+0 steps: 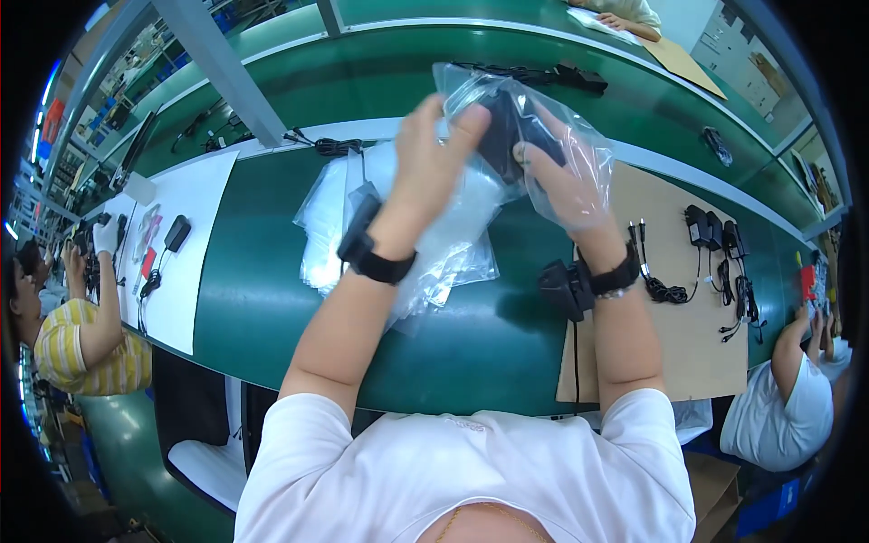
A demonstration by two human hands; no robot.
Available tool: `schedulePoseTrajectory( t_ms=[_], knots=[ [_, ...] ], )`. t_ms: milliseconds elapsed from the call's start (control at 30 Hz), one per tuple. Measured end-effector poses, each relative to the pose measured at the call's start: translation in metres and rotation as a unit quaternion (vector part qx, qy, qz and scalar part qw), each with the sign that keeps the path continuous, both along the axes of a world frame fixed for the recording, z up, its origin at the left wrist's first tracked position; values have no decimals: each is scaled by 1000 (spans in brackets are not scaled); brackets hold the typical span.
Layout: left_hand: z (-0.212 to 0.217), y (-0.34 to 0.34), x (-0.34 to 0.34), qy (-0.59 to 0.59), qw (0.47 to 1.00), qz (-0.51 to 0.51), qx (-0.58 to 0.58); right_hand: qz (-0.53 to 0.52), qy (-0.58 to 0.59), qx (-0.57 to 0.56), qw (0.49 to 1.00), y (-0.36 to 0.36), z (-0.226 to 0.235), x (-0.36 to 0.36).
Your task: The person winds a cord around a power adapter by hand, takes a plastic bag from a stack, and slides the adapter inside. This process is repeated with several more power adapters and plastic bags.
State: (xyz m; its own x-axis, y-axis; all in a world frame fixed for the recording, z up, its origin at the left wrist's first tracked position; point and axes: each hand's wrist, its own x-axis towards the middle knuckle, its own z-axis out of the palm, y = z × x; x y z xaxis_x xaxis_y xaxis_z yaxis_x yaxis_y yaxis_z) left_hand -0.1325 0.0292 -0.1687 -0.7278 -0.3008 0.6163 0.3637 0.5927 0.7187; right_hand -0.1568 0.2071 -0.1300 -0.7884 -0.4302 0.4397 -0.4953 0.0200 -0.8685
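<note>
Over the middle of the green table I hold up a see-through plastic bag with a black power adapter in it. My left hand pinches the bag's left side, thumb against the adapter's edge; it is slightly blurred. My right hand is reaching inside the bag, its thumb and fingers closed round the adapter's right part. Plastic film covers that hand down to the wrist. Beneath my hands lies a loose pile of flat see-through bags. Both wrists wear black strapped devices.
Several black adapters with cables lie on a brown cardboard sheet to the right. A coiled black cable sits behind the bag pile. More cables rest beyond the white rail. Co-workers sit left, right and across; a white sheet lies left.
</note>
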Motion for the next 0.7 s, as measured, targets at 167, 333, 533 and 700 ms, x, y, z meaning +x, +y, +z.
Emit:
schedulePoseTrajectory(
  t_ms=[167, 333, 533, 700],
  knots=[
    [34, 14, 24, -58, 891, -194, 406, 91, 65, 62, 992, 4, -2, -1],
    [42, 21, 30, 47, 875, -169, 450, 26, 50, 29, 998, -8, 0, 20],
    [32, 50, 32, 63, 895, -153, 414, 26, 6, -29, 999, -17, -7, 29],
    [16, 58, 26, 51, 875, -228, 423, 27, 22, -29, 999, -15, -15, 22]
  ],
)
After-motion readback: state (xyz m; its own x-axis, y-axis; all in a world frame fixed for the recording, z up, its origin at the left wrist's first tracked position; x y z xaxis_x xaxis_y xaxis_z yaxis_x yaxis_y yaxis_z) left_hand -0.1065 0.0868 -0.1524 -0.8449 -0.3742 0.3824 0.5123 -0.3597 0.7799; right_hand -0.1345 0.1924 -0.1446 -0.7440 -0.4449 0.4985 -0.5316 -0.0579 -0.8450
